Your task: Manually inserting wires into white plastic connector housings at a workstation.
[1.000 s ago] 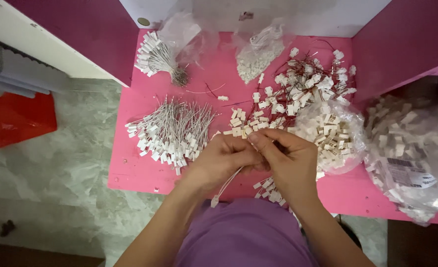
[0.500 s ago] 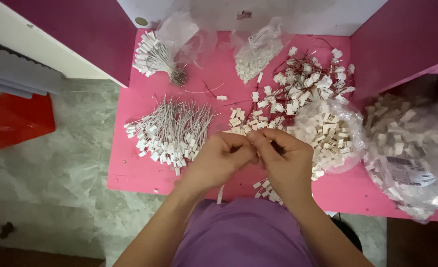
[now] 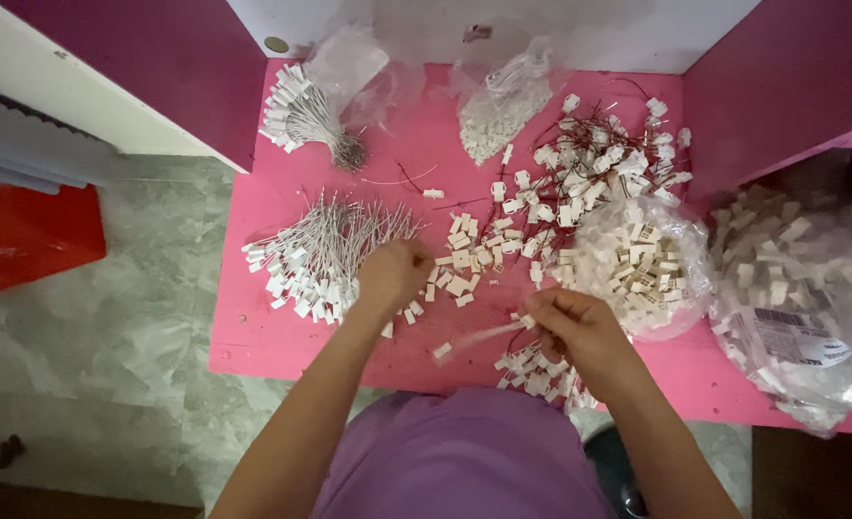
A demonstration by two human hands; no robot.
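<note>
Assembly of small wired connectors looks to be the step in hand, and we go from the biggest thing down. We work over the bright pink table (image 3: 282,332), which fills the middle of the frame. At the right edge lies a large clear plastic bag of white plastic housings (image 3: 781,288), and left of it a smaller clear bag of the same pieces (image 3: 637,264). Left of centre lies a fanned pile of thin white wires with white end plugs (image 3: 325,255).

Our left hand (image 3: 392,277) reaches forward at centre frame, fingers curled down over the loose white connector pieces (image 3: 464,259) beside that pile; we cannot tell whether it has pinched one. Our right hand (image 3: 580,332), lower centre-right, is closed on a thin white wire with a white plug (image 3: 479,338) that trails left above the table's near edge. The hands are apart. We judge the next move calls for a fine pinch on a single piece.
</note>
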